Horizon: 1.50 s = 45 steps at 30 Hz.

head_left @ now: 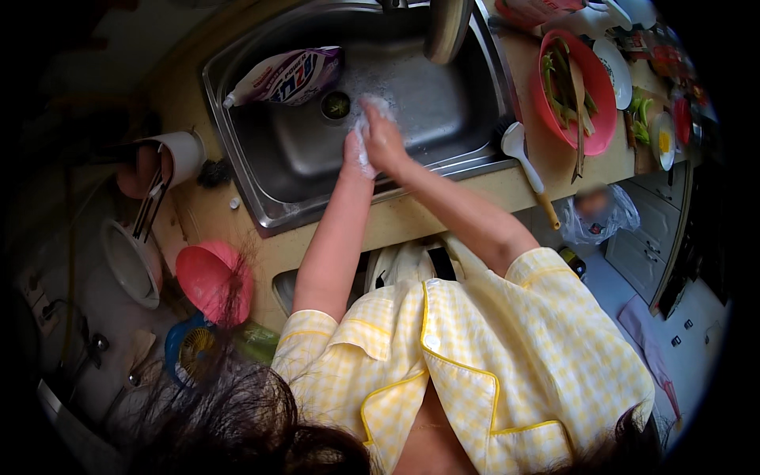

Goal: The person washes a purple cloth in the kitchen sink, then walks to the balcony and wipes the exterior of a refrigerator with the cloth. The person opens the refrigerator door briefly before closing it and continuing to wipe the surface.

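Note:
Both my hands are pressed together over the stainless steel sink [443,119], white soapy lather covering them. My right hand [384,144] lies against my left hand from the right side, its fingers closed around it. My left hand [353,149] is mostly hidden by the right hand and the foam, so its fingers cannot be made out. A white and purple detergent pouch [289,75] with a spout lies in the sink to the left of my hands. Just beyond them is the drain [336,104], with green scraps in it.
The faucet [448,30] reaches over the sink's far side. A white brush [514,142] with a wooden handle lies along the right rim. Further right, a pink basin [590,138] holds green vegetable pieces. On the left stand a utensil holder [184,154] and a pink bowl [210,277].

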Each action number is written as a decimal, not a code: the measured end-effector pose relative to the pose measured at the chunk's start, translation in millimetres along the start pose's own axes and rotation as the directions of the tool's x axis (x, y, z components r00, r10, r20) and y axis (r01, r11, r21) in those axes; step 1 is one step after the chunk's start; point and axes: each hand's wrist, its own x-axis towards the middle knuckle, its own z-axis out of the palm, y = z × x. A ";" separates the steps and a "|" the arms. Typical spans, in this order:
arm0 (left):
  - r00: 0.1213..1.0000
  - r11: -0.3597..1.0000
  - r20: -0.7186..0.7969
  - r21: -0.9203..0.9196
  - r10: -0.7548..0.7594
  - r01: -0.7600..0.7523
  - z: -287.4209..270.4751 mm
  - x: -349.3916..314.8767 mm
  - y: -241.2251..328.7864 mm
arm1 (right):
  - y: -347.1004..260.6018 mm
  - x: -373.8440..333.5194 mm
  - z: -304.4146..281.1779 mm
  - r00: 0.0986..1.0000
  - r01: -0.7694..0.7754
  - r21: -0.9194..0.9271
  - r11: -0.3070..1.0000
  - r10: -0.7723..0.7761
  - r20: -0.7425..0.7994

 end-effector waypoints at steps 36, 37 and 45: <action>0.992 0.994 -0.092 0.069 0.090 -0.084 13.9 12.9 13.0 | -0.6 11.9 -8.4 0.997 -0.068 0.179 0.982 0.062 0.039; 0.989 0.989 -0.040 0.042 0.140 -0.139 -0.6 22.5 17.1 | -0.9 3.6 -3.2 0.993 0.117 0.089 0.989 -0.115 -0.026; 0.945 0.997 0.321 -0.050 0.066 -0.053 26.3 8.5 14.9 | -3.7 14.4 -19.3 0.995 0.011 0.152 0.988 -0.026 0.095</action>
